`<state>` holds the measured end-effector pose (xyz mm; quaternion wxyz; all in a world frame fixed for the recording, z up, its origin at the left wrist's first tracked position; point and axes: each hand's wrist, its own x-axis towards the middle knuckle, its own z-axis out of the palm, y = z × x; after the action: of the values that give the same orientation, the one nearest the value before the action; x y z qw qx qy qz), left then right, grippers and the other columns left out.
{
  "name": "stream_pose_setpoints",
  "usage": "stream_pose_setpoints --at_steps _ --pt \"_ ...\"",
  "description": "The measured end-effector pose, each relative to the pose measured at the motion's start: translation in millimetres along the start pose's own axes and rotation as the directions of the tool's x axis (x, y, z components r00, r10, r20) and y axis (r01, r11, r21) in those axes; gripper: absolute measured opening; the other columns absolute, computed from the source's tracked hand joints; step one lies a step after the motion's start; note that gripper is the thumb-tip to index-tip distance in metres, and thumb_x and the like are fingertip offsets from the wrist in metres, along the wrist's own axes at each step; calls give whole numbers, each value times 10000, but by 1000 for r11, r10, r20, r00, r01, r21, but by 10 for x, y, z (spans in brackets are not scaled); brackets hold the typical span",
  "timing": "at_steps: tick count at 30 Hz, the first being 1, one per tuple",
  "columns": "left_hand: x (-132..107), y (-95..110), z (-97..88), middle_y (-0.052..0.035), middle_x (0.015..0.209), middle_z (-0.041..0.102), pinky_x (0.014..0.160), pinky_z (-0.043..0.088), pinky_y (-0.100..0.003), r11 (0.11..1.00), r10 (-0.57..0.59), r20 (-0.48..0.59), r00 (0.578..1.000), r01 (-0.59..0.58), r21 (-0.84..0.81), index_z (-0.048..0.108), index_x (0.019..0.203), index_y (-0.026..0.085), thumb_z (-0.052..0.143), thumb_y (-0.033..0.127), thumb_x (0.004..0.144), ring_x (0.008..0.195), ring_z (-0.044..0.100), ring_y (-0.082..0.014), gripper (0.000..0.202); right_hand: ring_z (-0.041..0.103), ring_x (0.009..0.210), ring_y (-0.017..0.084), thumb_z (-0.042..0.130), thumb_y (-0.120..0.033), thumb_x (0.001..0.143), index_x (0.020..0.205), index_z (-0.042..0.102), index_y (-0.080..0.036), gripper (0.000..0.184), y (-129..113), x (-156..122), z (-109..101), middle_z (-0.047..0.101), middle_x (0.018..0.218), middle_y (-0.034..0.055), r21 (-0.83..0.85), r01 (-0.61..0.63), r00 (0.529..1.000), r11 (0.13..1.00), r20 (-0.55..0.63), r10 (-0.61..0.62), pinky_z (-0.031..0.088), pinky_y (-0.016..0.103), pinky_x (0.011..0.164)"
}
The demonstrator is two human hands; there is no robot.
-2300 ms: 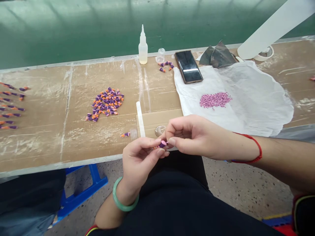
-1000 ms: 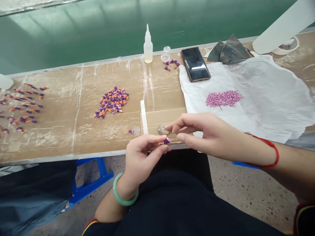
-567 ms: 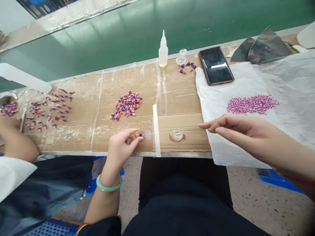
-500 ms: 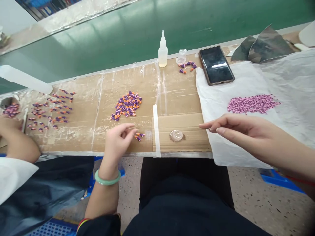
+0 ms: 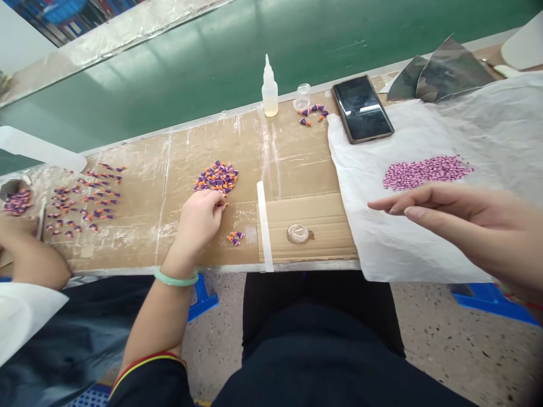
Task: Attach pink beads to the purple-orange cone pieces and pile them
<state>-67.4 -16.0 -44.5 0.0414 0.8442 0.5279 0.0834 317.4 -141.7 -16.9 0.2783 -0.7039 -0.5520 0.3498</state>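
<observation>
My left hand (image 5: 200, 219), with a green bangle (image 5: 176, 278) on its wrist, is at the near edge of a pile of small purple-and-orange pieces (image 5: 218, 175). Its thumb and fingers are pinched together, and whatever is between them is hidden. A few more such pieces (image 5: 235, 237) lie apart, closer to the table's front edge. My right hand (image 5: 458, 217) hovers over the white cloth (image 5: 373, 226), fingers stretched out and holding nothing visible. Just beyond it, many tiny pink pieces (image 5: 426, 172) are spread on the cloth. A small round clear dish (image 5: 297, 233) rests on the cardboard (image 5: 326, 220).
A dropper bottle (image 5: 270, 96) stands at the back, beside a small clear cup (image 5: 302, 97) and a curved row of pieces (image 5: 318, 109). A phone (image 5: 362, 108) lies on the cloth's edge. At left, a co-worker's arm (image 5: 34, 249) is near rows of pieces (image 5: 99, 198).
My left hand has moved away from the small group near the front edge to the pile, now pinching there. My right hand has drawn slightly to the right. The view has shifted a little.
</observation>
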Motion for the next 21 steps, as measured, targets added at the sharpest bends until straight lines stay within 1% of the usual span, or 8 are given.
stream_pose_setpoints --at_steps 4,6,8,9,11,13,18,21 --pt "-16 52 -46 -112 1009 723 868 534 -407 998 1 -14 1000 -2 -66 657 1102 153 499 142 881 962 672 -280 272 695 1086 375 622 -587 824 842 747 -293 320 -30 -43 -81 783 1076 44 18 30 991 999 -131 -27 524 600 921" --pt "-48 99 -95 -90 996 726 852 538 -379 989 1 -72 997 -12 -147 679 1067 162 506 189 905 940 676 -256 239 699 1084 338 622 -494 834 846 743 -262 261 -70 -55 -144 783 1054 59 20 57 973 998 -227 -51 522 549 955" --pt "-97 139 -137 -36 930 722 768 535 -307 963 -25 -104 994 -4 -268 696 935 178 578 249 901 841 669 -199 142 707 1053 298 610 -412 844 872 726 -224 223 -59 -31 -222 779 1043 82 -9 96 946 995 -310 -94 526 486 961" --pt "-123 152 -148 -2 905 717 736 527 -269 939 -47 -63 997 22 -344 699 935 190 619 267 900 800 657 -166 116 707 1043 285 592 -380 852 891 717 -207 217 -22 -3 -267 774 1049 97 -57 109 934 992 -335 -122 521 468 963" --pt "-165 169 -149 33 825 704 636 510 -237 884 -94 -62 994 55 -465 705 932 233 661 295 888 695 635 -151 88 697 1027 280 562 -330 854 887 698 -191 198 113 75 -355 765 1041 116 -218 108 927 970 -331 -178 511 457 956" --pt "-185 189 -138 40 789 708 590 511 -242 874 -89 -54 995 52 -483 713 916 261 692 313 870 658 641 -162 73 680 992 287 540 -314 844 841 678 -206 176 299 165 -420 755 981 108 -365 144 931 920 -265 -251 492 476 949" --pt "-171 327 -174 27 711 707 513 509 -251 893 -37 -34 999 18 -449 699 843 255 683 325 867 582 645 -168 76 642 869 269 563 -251 802 745 617 -247 79 659 338 -383 716 855 59 -501 212 942 839 -124 -312 462 483 916" --pt "-192 469 -226 21 644 680 468 495 -242 805 -75 56 996 93 -586 672 834 247 680 342 874 530 626 -160 103 624 853 265 575 -254 818 731 594 -247 89 714 379 -309 700 842 61 -536 216 944 816 -97 -314 464 474 894"
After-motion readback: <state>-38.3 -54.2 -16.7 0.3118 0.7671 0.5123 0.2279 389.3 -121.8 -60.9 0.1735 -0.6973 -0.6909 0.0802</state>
